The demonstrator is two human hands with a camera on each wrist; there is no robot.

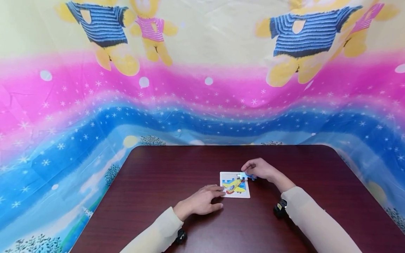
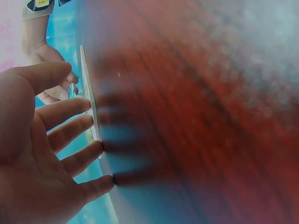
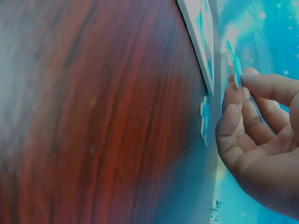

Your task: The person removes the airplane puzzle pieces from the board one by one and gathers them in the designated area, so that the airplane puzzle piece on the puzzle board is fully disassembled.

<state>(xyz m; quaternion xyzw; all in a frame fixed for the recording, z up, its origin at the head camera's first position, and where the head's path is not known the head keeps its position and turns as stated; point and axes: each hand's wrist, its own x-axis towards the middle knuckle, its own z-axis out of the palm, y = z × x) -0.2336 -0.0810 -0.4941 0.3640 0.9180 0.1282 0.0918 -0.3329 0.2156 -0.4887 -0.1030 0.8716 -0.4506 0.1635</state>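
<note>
A small square jigsaw puzzle (image 1: pixel 234 196) with a white border lies flat on the table, showing a yellow airplane on blue. My left hand (image 1: pixel 202 201) touches its left edge with spread, fairly straight fingertips; the left wrist view shows that hand (image 2: pixel 51 135) against the thin board. Over the puzzle's upper right corner, my right hand (image 1: pixel 261 169) pinches a light blue puzzle piece (image 1: pixel 243 175) between thumb and fingers. In the right wrist view the piece (image 3: pixel 234 65) is held on edge, above the surface. A loose blue piece (image 3: pixel 205 120) lies on the table just beside the board.
The dark red-brown wooden table (image 1: pixel 158 175) extends around the puzzle on all sides. Behind and beside it hangs a cloth (image 1: pixel 196 88) printed with bears and snowflakes. Each wrist wears a small black camera (image 1: pixel 280 208).
</note>
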